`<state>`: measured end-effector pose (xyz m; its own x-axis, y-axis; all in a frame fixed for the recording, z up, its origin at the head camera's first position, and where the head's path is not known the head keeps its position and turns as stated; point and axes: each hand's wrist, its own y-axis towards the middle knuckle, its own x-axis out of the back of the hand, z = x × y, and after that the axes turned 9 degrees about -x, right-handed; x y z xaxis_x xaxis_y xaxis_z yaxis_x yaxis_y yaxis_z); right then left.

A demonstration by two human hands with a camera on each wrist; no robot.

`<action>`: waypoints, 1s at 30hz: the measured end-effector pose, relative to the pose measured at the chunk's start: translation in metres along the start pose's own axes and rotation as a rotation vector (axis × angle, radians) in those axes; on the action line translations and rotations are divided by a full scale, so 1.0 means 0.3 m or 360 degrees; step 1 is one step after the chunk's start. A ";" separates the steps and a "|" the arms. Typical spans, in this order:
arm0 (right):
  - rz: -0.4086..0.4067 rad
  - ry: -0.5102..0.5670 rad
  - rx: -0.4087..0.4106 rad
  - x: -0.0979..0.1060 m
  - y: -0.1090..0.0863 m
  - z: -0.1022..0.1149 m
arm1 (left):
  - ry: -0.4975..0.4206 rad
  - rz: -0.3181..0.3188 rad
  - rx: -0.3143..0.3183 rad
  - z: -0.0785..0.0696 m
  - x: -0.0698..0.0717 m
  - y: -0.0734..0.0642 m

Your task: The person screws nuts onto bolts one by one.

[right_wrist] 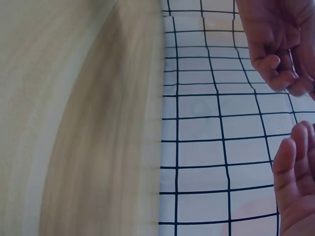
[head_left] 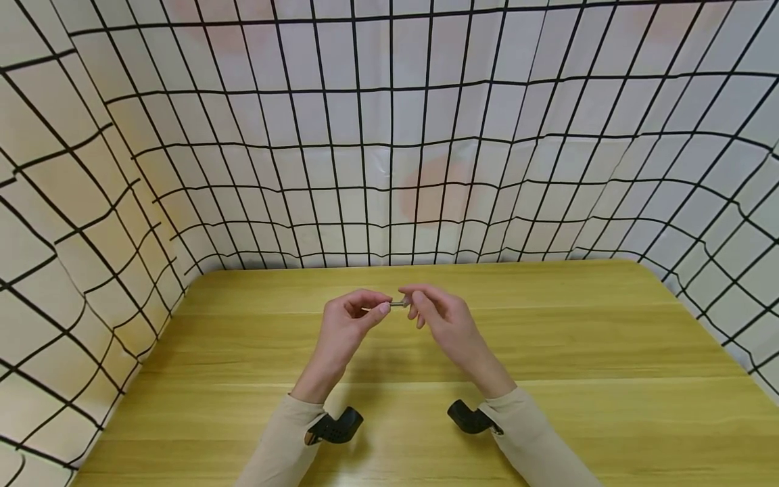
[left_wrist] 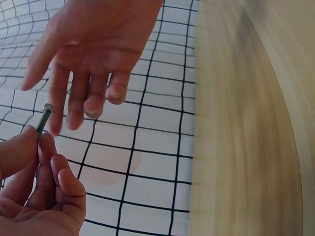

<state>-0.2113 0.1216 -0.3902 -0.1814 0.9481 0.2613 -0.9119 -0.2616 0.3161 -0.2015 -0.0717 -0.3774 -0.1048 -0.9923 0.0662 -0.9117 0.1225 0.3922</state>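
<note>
Above the far half of the wooden table point(head_left: 608, 338), near its middle, your two hands face each other over the boards, and a slim metal bolt point(head_left: 397, 304) sits between them. Your left hand point(head_left: 345, 323) has the bolt pinched by its plain end, thumb against the forefinger, with the shank sticking out toward your other side and its wider head at the far tip. Seen from the head camera, the bolt lies nearly level; the left wrist camera shows it slanting up out of your fingertips, with your other fingers curled in loosely below. Your right hand point(head_left: 449, 316) clasps nothing: its thumb stands apart from the fingers, which reach down loosely in the left wrist view, just beside the bolt's head (I cannot tell whether any fingertip touches it). From the right wrist camera a gap shows between your hands, and the bolt is too hidden there to make out. Both your forearms come in from the near edge in pale beige sleeves point(head_left: 535, 443), and at each cuff you wear a black wrist device point(head_left: 336, 427) jutting inward over the table. Behind the table's far edge hangs a white cloth point(head_left: 298, 118) crossed by a grid of black lines, which also runs along the sides, with a faint reddish patch showing behind your hands
</note>
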 end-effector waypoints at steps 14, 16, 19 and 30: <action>0.0011 -0.0123 0.0193 -0.005 -0.020 0.096 | -0.0032 -0.0021 0.0008 -0.001 0.008 0.001; -0.0001 -0.0124 0.0171 -0.008 -0.024 0.105 | -0.0033 -0.0018 0.0009 -0.001 0.007 0.000; -0.0012 -0.0104 0.0123 -0.011 -0.023 0.085 | -0.0031 -0.0016 0.0004 0.000 0.007 -0.001; -0.0014 0.0031 -0.0005 -0.019 -0.004 -0.008 | -0.0023 0.0001 -0.0001 0.000 -0.006 -0.002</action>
<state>-0.2101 0.1168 -0.3941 -0.1803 0.9537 0.2408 -0.9147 -0.2526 0.3155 -0.2008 -0.0701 -0.3777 -0.1113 -0.9924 0.0530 -0.9114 0.1232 0.3928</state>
